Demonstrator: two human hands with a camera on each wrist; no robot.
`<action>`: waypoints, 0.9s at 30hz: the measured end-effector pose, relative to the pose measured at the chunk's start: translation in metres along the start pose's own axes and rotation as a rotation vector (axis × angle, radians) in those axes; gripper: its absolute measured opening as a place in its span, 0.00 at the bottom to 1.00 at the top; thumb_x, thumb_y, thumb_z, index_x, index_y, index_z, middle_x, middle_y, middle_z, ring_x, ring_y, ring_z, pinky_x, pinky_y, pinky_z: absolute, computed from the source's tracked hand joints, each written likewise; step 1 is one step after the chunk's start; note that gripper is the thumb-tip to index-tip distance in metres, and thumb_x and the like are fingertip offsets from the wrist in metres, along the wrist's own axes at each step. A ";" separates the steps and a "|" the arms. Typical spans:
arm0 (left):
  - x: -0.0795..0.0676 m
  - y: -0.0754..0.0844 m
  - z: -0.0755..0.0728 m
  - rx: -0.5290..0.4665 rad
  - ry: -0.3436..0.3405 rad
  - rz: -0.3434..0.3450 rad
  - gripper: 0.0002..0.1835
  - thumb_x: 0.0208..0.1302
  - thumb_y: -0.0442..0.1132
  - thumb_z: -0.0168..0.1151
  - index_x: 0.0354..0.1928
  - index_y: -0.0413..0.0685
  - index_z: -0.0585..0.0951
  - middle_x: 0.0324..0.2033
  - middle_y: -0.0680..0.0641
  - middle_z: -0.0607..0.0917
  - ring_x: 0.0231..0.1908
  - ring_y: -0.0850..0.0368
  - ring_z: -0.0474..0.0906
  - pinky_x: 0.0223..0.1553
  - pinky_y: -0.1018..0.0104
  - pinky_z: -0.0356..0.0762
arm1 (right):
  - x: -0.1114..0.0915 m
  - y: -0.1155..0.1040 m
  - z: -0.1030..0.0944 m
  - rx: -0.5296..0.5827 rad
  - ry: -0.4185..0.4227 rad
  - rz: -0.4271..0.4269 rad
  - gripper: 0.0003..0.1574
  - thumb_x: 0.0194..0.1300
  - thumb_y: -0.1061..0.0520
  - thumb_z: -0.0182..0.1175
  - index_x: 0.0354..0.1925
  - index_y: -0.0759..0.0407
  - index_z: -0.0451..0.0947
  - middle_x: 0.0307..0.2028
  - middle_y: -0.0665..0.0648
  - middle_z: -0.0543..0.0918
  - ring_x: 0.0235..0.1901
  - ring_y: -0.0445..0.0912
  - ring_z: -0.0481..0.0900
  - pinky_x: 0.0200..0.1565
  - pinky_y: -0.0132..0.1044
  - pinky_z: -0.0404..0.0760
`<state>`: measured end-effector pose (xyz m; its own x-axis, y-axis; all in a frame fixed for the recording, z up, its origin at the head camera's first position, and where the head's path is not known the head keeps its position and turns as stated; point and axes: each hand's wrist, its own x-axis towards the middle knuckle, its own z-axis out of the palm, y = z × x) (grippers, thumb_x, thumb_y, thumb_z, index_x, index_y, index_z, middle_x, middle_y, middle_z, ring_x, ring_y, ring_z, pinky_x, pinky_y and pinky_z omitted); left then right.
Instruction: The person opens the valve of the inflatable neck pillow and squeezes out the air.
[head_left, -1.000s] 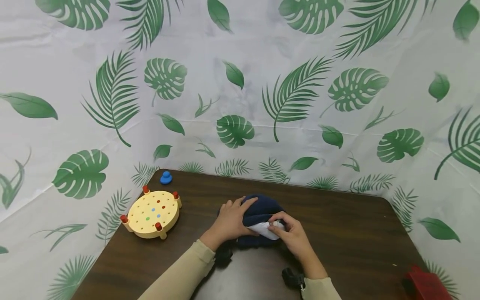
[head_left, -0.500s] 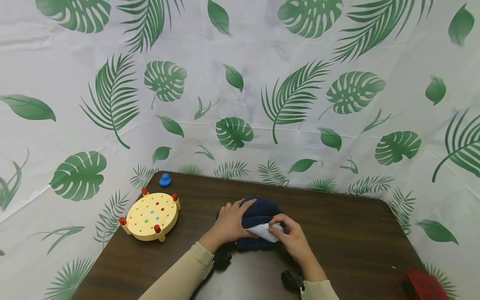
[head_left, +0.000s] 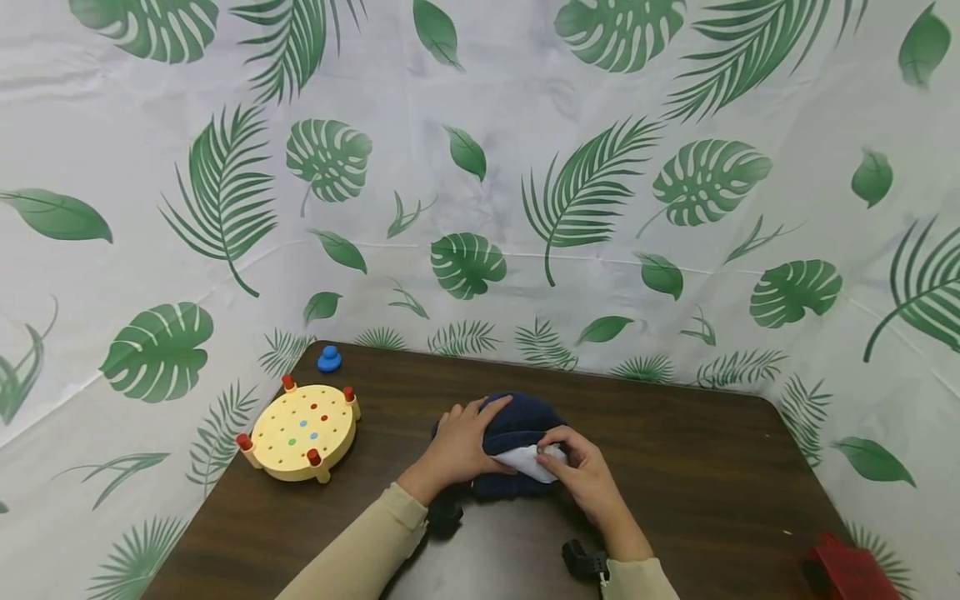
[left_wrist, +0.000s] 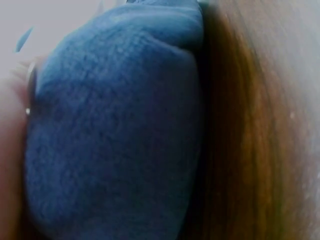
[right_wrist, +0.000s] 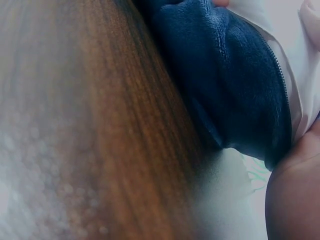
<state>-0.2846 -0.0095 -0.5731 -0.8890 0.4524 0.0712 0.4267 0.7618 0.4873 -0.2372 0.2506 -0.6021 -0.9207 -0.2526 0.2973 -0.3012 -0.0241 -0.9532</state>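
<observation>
Sleeves: two beige sleeves (head_left: 360, 542) enter from the near edge of the desk (head_left: 690, 483).
Right hand: right hand (head_left: 588, 479) pinches a white inner layer (head_left: 525, 460) at the near side of the navy fleece bundle (head_left: 517, 442), thumb and fingers closed on it.
Left hand: left hand (head_left: 457, 442) lies over the left side of the bundle, fingers curved over the fabric and pressing on it; hands are close together, with the bundle between them.
Bundle position: middle of the desk, resting on the wood.
Bundle orientation: rounded heap; long axis cannot be determined.
Bundle detail: right wrist view shows a zipper line (right_wrist: 280, 75) along the edge where navy meets white.
Writing: no legible brand or label.
Near right corner: red object (head_left: 847, 571), partly out of frame.
Left side: round yellow peg board (head_left: 303, 431) with red corner posts and small coloured pegs in its holes.
Far left corner: blue toy (head_left: 329, 358), apart from the board.
Background: white cloth with green leaf print (head_left: 585, 192).
</observation>
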 end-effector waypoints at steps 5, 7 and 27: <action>0.000 0.002 -0.002 -0.008 0.001 -0.001 0.62 0.51 0.74 0.80 0.86 0.81 0.57 0.78 0.40 0.74 0.62 0.40 0.74 0.64 0.36 0.71 | 0.001 -0.001 0.000 -0.004 0.003 -0.003 0.12 0.72 0.68 0.69 0.52 0.64 0.81 0.49 0.48 0.85 0.50 0.38 0.82 0.50 0.31 0.81; 0.001 0.002 -0.003 -0.007 0.004 0.003 0.62 0.51 0.74 0.81 0.86 0.80 0.58 0.75 0.41 0.76 0.60 0.42 0.75 0.63 0.38 0.72 | 0.001 -0.003 0.000 -0.012 0.008 0.002 0.13 0.71 0.68 0.70 0.51 0.65 0.81 0.49 0.47 0.85 0.50 0.38 0.82 0.49 0.31 0.82; 0.001 0.003 -0.004 -0.044 0.051 0.032 0.57 0.53 0.70 0.82 0.84 0.77 0.65 0.68 0.56 0.86 0.35 0.58 0.66 0.45 0.59 0.63 | 0.001 -0.004 -0.002 -0.062 0.019 0.034 0.12 0.72 0.66 0.71 0.51 0.65 0.82 0.48 0.45 0.85 0.46 0.40 0.83 0.46 0.34 0.84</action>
<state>-0.2847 -0.0090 -0.5682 -0.8830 0.4508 0.1308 0.4480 0.7261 0.5217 -0.2376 0.2518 -0.5978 -0.9351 -0.2335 0.2665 -0.2840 0.0441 -0.9578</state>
